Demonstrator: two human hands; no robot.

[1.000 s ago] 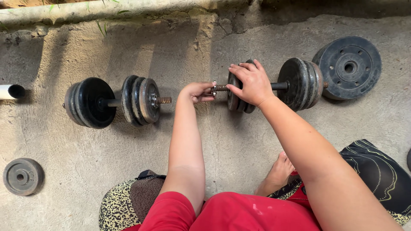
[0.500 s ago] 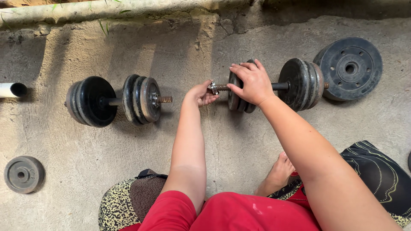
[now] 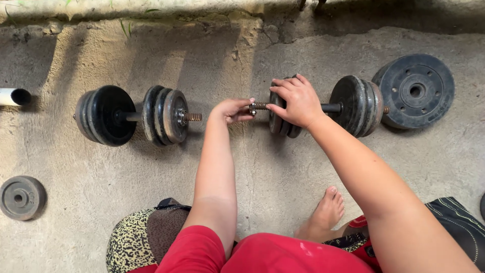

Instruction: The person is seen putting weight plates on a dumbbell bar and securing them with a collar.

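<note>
**Both hands on the near dumbbell**

The concrete floor (image 3: 283, 182) carries everything here. No box, tray or other container shows, so nothing lies inside anything.

The dumbbell (image 3: 323, 107) I work on lies flat on the floor, its long axis running left to right across my view. One stack of dark plates sits under my right hand (image 3: 295, 101), which lies over the top of them with the fingers curled over their rims, clamped on that stack. The other stack stands at the far right end of the bar, with bare handle between the two. The rusty threaded end (image 3: 260, 105) points left, out from under my right palm.

My left hand (image 3: 231, 108) meets that threaded end. Its fingertips are pinched together around a small metal collar nut (image 3: 251, 107) on the thread; most of the nut is hidden by my fingers.

Just past the right end of the bar, a large loose plate (image 3: 415, 91) leans tilted, close to the end stack; whether they touch I cannot tell.

To the left of my left hand, apart from it, a second dumbbell (image 3: 134, 115) lies along the same line, its threaded end pointing toward my hand.

Well off to the left lies a small loose plate (image 3: 21, 197), flat on the floor, and beyond it the open end of a white pipe (image 3: 14, 96).

Below my hands my bare foot (image 3: 323, 215) rests on the concrete.
</note>
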